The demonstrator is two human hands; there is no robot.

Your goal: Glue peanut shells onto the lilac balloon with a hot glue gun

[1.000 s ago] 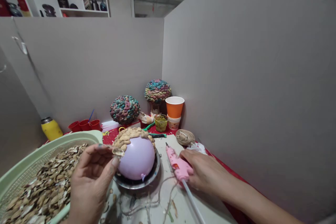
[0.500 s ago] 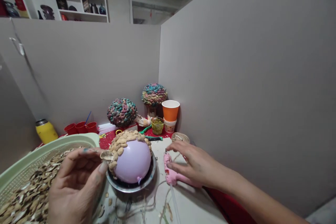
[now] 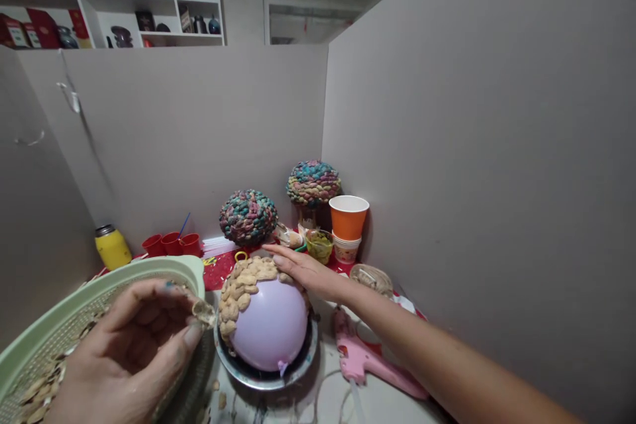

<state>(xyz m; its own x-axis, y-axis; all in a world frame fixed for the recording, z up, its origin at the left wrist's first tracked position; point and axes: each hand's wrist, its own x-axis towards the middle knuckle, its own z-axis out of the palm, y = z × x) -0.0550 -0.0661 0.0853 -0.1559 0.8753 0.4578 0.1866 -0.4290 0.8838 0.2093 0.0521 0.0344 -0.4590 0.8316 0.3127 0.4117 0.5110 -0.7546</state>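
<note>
Left hand (image 3: 124, 358) pinches a peanut shell (image 3: 203, 312); flat right hand (image 3: 313, 273) apparently steadies the balloon (image 3: 271, 328) at far right; placing the shell calls for stillness.

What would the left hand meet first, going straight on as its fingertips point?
Probably the balloon, on its shell-covered side, though depth is unclear and the bowl's rim lies close below.

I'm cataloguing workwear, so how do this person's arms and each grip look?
The left grip is ungloved, with a blue smudge on one finger; its forearm is out of view. The right grip is ungloved too, and the right forearm shows no sleeve, watch or bracelet.
</note>
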